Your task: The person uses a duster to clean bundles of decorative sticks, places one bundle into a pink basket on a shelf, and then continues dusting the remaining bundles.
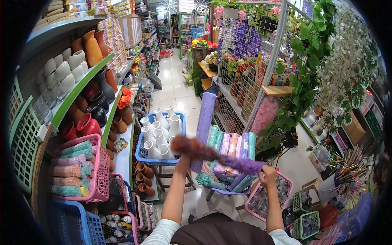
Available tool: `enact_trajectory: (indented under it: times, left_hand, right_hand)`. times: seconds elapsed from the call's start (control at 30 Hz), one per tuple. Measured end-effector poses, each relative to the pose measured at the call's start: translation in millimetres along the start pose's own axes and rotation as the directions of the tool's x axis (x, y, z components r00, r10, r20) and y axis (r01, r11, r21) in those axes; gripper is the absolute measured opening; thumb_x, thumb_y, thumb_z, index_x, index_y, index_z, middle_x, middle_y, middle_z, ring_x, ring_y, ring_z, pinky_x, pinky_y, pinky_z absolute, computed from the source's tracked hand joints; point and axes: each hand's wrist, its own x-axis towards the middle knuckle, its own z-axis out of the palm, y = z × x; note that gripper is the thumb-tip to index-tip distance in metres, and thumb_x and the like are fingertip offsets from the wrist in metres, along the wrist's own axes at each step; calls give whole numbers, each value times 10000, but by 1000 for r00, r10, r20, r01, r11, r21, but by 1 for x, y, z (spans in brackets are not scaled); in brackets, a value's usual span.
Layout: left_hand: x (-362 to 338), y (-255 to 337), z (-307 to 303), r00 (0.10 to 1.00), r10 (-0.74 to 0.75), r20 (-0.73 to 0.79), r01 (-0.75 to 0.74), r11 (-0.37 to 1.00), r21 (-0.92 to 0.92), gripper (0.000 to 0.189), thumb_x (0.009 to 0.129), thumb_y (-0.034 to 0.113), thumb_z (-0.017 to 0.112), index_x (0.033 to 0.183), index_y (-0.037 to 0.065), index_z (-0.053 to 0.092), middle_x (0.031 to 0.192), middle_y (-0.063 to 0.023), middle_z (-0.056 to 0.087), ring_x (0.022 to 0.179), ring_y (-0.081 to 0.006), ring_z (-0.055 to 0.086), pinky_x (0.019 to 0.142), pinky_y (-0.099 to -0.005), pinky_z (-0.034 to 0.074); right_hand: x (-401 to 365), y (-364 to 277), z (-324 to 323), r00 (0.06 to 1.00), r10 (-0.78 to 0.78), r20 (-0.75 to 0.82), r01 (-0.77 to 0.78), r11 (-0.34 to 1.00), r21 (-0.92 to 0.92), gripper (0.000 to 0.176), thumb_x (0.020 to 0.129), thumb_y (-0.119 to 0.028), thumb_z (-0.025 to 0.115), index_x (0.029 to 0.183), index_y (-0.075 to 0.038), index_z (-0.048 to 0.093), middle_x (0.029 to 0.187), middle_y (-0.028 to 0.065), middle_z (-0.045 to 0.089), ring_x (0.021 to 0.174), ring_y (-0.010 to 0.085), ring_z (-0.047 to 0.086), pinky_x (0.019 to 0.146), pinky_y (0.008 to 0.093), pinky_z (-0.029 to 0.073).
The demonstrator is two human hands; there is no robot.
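right grip [268,177] clamped on purple end of blurred brown-purple bundle [241,163], frame center. left grip [185,157] mostly hidden at brown end, can't tell its hold. rolls [226,145] just beyond; white vases [162,122] in blue basket [159,162], left of center.

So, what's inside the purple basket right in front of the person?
The purple basket holds rolls, among them green, pink, orange and purple ones. The blurred brown-and-purple item in the right hand covers part of them, and they hide the basket's bottom.
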Motion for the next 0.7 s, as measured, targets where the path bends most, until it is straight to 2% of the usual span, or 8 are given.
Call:
enact_trajectory:
  times: [0.13,0.23,0.43,0.5,0.57,0.6,0.63,0.7]
  left_hand:
    - [-7,17,22,994,-25,106,28,999,-32,503,912,256,514,1345,75,333,1080,-127,580,978,-260,590,878,-400,459]
    - [-12,24,21,992,-93,91,100,992,-73,482,921,226,493,1346,68,331,1124,-126,557,1005,-259,574,896,-403,447]
    - [-3,-3,-46,826,-50,562,348,830,-437,499,972,428,285,1276,55,416,1135,-116,515,1031,-210,504,980,-362,385]
    - [-15,2,-34,978,-36,207,108,930,-351,498,942,421,384,1280,55,385,1093,-113,516,936,-200,528,879,-336,424]
    - [-34,23,10,974,-21,-224,14,999,-33,533,913,414,484,1285,55,354,1050,-110,517,841,-191,553,777,-310,464]
    - [-25,18,0,990,50,134,-7,954,-299,538,916,356,499,1330,88,283,1069,-127,516,802,-177,561,732,-295,474]
    - [-32,23,5,999,4,41,6,971,-241,555,922,345,487,1364,114,244,1119,-159,507,792,-189,570,694,-281,476]
    - [-34,29,9,994,53,98,-37,987,-158,499,957,363,397,1367,105,277,1098,-135,519,748,-173,516,646,-283,446]
  right_hand:
    - [39,-17,-5,963,221,-156,-220,975,19,134,706,-94,582,827,-37,570,716,175,577,664,377,572,576,424,445]
    - [43,-18,-7,979,170,-110,-168,985,31,134,709,-93,587,831,-40,573,725,177,579,669,378,572,577,425,445]
    - [1,-7,10,984,-125,130,120,992,45,167,666,-162,615,703,-49,497,625,142,504,613,337,545,547,414,423]
    - [6,-6,10,990,-134,49,134,991,4,171,681,-171,613,696,-51,492,613,145,488,588,348,530,532,421,413]
    - [20,-4,13,993,-92,-68,90,995,-34,175,688,-174,612,696,-48,490,610,149,482,583,355,526,526,425,410]
    - [28,-3,15,994,-41,-100,34,997,-66,170,703,-168,610,712,-40,498,636,161,509,600,367,535,529,424,417]
    - [43,-21,8,986,78,-146,-76,997,18,146,720,-157,603,749,-37,524,667,174,544,624,371,554,541,421,432]
    - [51,-18,10,963,234,-137,-237,972,-3,129,728,-146,597,786,-41,549,688,181,567,631,370,567,550,419,442]
